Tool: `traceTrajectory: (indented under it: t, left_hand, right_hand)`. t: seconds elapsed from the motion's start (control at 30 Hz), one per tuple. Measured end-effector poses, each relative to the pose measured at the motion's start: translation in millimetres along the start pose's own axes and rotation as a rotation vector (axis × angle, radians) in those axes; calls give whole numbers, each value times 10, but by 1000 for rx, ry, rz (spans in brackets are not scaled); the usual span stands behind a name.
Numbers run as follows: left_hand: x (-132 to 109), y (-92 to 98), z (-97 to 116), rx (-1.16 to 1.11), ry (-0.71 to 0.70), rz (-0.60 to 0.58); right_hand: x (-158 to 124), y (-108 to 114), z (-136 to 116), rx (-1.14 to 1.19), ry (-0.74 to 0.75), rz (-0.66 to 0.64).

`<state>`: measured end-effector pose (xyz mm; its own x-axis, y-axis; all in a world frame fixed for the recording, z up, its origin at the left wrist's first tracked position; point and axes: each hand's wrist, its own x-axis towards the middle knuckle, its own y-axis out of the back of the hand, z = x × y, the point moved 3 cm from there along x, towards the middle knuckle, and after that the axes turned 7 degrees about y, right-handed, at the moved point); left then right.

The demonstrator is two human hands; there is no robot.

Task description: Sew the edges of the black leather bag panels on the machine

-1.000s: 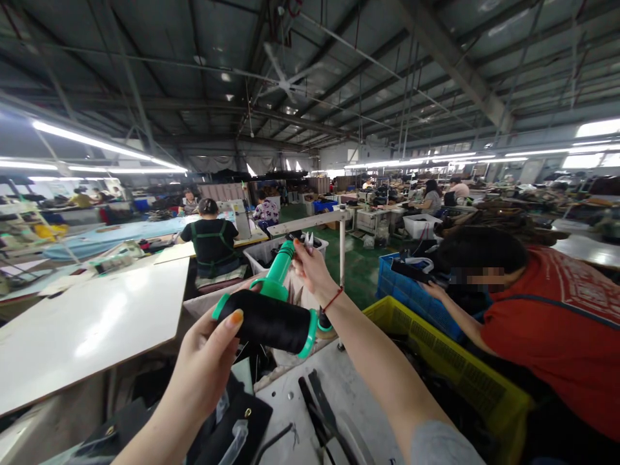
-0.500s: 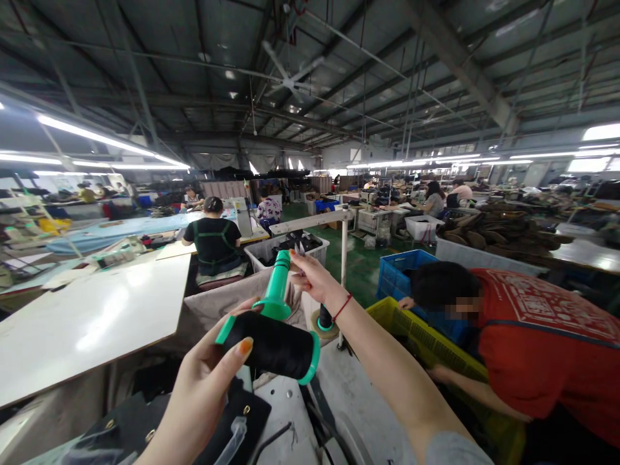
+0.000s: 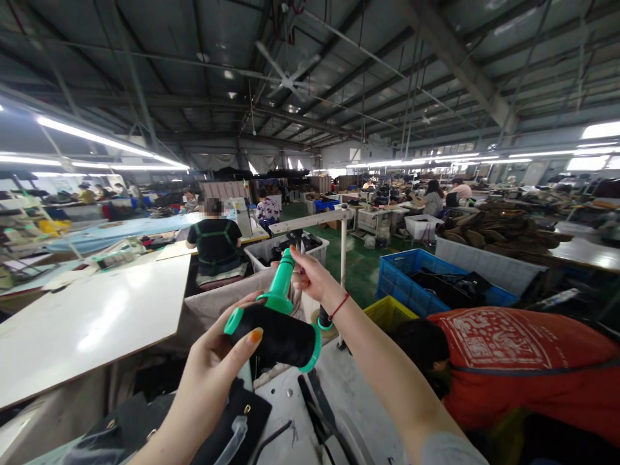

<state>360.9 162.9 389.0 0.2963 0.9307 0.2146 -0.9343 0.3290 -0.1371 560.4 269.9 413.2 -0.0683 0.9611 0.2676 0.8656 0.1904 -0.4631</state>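
My left hand is closed round a spool of black thread with green end rims, held on its side in front of me. Behind it stands an empty green spool, upright on the thread stand. My right hand is closed on the top of that green spool, with small snips sticking up between its fingers. A red cord circles my right wrist. Another small dark spool sits on the stand base beside my right forearm.
A person in a red top bends low over a yellow crate at my right. A blue crate is behind it. A white table lies to my left. Black fabric pieces and the machine bed are below.
The person in red has bent further down over the yellow crate. My left hand has shifted the black spool slightly right. My right hand has closed tighter on the green spool's top.
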Motion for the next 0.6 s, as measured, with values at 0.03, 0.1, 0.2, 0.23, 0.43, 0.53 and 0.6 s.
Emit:
traceTrajectory:
  t: [0.03,0.1,0.2,0.23,0.43,0.53,0.6]
  left_hand:
    - [6,-7,-5,-12,7,13]
    - [30,-23,-1,-39,23,56]
    - [61,-40,39,-105,50,133]
    - [61,-42,57,-129,56,145]
    - [-32,-44,120,-140,42,84]
    - [-47,-43,100,-143,52,78]
    - [-49,-26,80,-134,55,87]
  right_hand:
    - [-21,-26,9,18,21,-37]
    - [2,-59,16,79,105,-29]
    - [139,-32,31,156,169,107]
    - [180,-6,35,184,172,148]
    - [82,82,32,239,84,105]
    - [-40,-25,28,208,38,-42]
    - [-41,-58,6,174,78,-23]
